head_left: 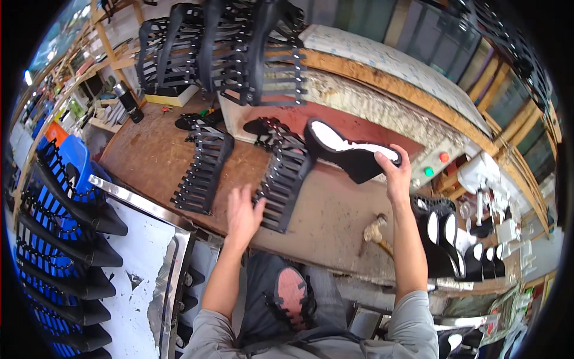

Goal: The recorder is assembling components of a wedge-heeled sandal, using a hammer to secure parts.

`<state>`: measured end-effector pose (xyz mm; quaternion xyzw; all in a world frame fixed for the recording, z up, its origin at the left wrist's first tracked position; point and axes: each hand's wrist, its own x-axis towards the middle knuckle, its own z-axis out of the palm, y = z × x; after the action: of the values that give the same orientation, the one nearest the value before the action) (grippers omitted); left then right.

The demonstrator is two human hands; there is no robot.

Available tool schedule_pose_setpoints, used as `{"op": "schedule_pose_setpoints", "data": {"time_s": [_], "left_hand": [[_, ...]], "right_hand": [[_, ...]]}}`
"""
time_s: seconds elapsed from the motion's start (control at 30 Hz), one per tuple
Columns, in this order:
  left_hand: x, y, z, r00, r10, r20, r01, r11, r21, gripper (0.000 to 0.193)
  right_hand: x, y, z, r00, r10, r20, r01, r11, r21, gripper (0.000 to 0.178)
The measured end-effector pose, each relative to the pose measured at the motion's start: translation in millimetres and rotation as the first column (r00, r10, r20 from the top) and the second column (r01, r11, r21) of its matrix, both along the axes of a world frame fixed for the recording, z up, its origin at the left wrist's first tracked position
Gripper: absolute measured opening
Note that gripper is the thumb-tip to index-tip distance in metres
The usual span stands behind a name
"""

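Black strappy boot [326, 152], frame centre: heel end gripped by right hand [396, 173]; strap shaft trails onto brown workbench [155, 152]. Left hand [242, 212] spread wide, touching straps near bench's front edge.

Matt black strappy shoe [335, 152], worn wooden bench [155, 149].

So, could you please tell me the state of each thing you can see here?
Right hand: gripping the toe end of the black strappy sandal, held above the workbench.
Left hand: fingers spread on the sandal's hanging straps.
Second strappy sandal: lying flat on the workbench.
Hammer: lying untouched.
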<state>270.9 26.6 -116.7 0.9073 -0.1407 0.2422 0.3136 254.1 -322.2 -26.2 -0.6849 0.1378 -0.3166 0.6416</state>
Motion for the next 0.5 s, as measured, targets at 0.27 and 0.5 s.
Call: {"op": "schedule_pose_setpoints", "data": {"time_s": [0.27, 0.5], "left_hand": [[-117, 26, -43, 0.580, -0.475, -0.661, 0.098, 0.847, -0.522, 0.039], [-169, 13, -11, 0.487, -0.770, -0.413, 0.025, 0.485, -0.874, 0.023]], "right_hand": [[-151, 66, -35, 0.979, 0.181, -0.095, -0.203, 0.916, -0.345, 0.057], [-214, 93, -31, 0.990, 0.135, 0.049, -0.052, 0.654, -0.754, 0.095]]}}
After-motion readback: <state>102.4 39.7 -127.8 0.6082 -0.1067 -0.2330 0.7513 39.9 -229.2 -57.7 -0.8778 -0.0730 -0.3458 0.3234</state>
